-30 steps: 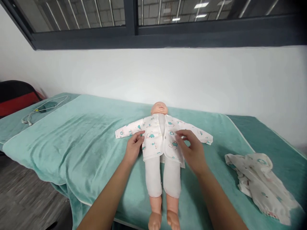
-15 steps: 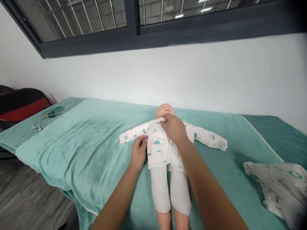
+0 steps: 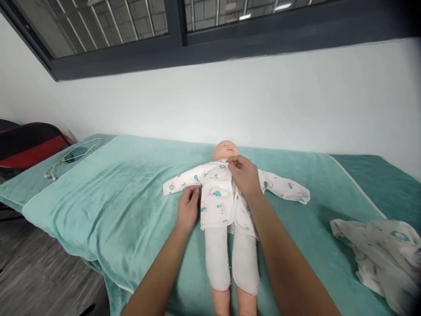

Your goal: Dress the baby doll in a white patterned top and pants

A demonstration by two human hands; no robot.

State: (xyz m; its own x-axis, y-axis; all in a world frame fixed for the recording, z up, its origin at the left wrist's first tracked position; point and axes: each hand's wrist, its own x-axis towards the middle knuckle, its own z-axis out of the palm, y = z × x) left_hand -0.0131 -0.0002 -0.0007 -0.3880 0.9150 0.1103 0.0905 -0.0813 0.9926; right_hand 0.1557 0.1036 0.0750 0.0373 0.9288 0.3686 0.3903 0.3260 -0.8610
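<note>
A baby doll point(image 3: 225, 150) lies on its back on a green cloth, its head toward the wall. It wears a white printed jacket point(image 3: 215, 195) with both sleeves spread sideways, and white trousers point(image 3: 217, 256). My right hand point(image 3: 245, 175) is at the collar below the doll's chin, fingertips closed on the jacket's front edge. At the jacket's side, under the sleeve on the left of the view, my left hand point(image 3: 188, 208) has its thumb and fingers pinched together on the fabric. The jacket's front edges meet near the middle, partly hidden by my right hand.
A crumpled white printed garment point(image 3: 381, 250) lies on the green cloth point(image 3: 125, 197) at the right. A white cable point(image 3: 75, 156) rests at the far left, near a black and red chair point(image 3: 31, 147). Behind the bed are a white wall and a window.
My right hand has shifted slightly to the right along the collar, drawing the jacket's edge with it. The left hand stays beside the jacket. The view has shifted slightly.
</note>
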